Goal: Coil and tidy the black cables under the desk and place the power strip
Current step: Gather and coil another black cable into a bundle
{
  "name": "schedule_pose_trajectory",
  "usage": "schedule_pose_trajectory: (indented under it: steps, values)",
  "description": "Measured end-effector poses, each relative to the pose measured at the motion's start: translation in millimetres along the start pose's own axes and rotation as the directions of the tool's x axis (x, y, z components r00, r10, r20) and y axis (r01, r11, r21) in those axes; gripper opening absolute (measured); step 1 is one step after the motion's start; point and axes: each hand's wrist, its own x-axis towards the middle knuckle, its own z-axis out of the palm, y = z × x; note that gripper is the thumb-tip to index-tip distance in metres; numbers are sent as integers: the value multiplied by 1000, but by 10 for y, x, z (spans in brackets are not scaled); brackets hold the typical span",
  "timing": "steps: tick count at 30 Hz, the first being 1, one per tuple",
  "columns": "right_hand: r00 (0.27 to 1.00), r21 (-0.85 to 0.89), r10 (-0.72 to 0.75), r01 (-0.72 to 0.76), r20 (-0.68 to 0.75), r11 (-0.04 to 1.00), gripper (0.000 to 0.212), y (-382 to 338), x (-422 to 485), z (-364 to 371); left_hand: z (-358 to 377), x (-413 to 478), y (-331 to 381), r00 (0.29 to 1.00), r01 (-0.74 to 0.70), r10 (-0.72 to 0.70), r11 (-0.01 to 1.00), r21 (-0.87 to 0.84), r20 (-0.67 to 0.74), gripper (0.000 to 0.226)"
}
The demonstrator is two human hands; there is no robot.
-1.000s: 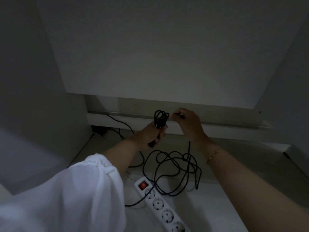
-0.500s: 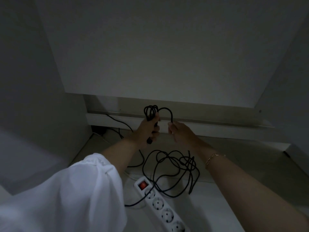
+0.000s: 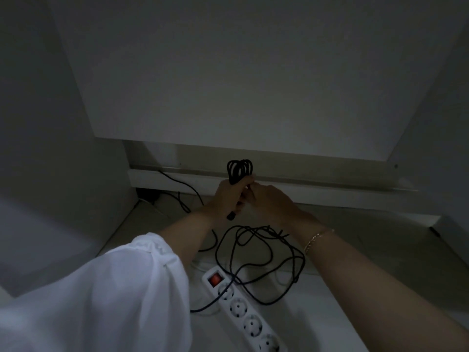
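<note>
My left hand (image 3: 228, 196) is closed around a small coil of black cable (image 3: 239, 170), whose loops stick up above the fist; a black plug end pokes out below it. My right hand (image 3: 269, 199) presses against the left one and pinches the same cable just under the loops. The loose rest of the black cable (image 3: 264, 252) lies in tangled loops on the floor below my wrists. A white power strip (image 3: 243, 311) with a red switch and several sockets lies on the floor in front, with a black strand crossing its switch end.
I am under a white desk; its back panel (image 3: 253, 72) fills the upper view and a white skirting board (image 3: 317, 193) runs along the wall. Another thin black cable (image 3: 177, 181) runs from the left corner along the floor. Side panels close in left and right.
My right hand has swung back from the right to meet the left hand, laying another loop onto the coil. The coil is now thicker and the loose tangle has shifted slightly.
</note>
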Motion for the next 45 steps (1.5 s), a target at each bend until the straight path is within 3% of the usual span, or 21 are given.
schedule_pose_trajectory:
  steps: [4,6,13,15,20,27,31,35,39,42,45]
  values:
    - [999,164,-31,33,-13,986,40,-114,85,-47,-75,148,10,969,-97,60,985,-145,-241,40]
    - [999,243,-52,47,14,969,36,-182,75,-106,-129,198,11,956,-120,65,976,-180,-285,40]
    - [992,149,25,-7,-121,989,26,-68,153,51,-39,125,-15,1000,20,-21,977,-210,0,53]
    - [991,112,30,-15,-129,994,31,-8,166,69,-16,112,-31,999,34,-25,974,-222,44,47]
    - [999,161,40,-44,27,986,31,1,100,-18,-29,131,-6,999,50,-45,945,-324,23,29]
    - [992,181,60,-79,110,980,26,-44,59,-151,-161,116,51,997,67,-44,853,-518,58,33]
    - [988,255,31,-69,149,965,35,-46,76,-127,-239,76,90,996,83,-67,895,-438,52,28]
    - [954,287,8,-98,300,953,36,-58,51,-65,-259,70,159,982,185,-158,905,-384,102,29]
    - [928,90,31,-70,372,993,38,-53,86,-69,-340,79,75,988,140,-143,989,48,66,25]
    - [958,44,56,-71,281,996,31,74,167,-70,-392,63,-5,992,108,-123,960,259,41,22]
    - [962,150,-31,-10,272,989,8,13,134,-204,-423,53,-29,995,81,-99,877,473,14,13]
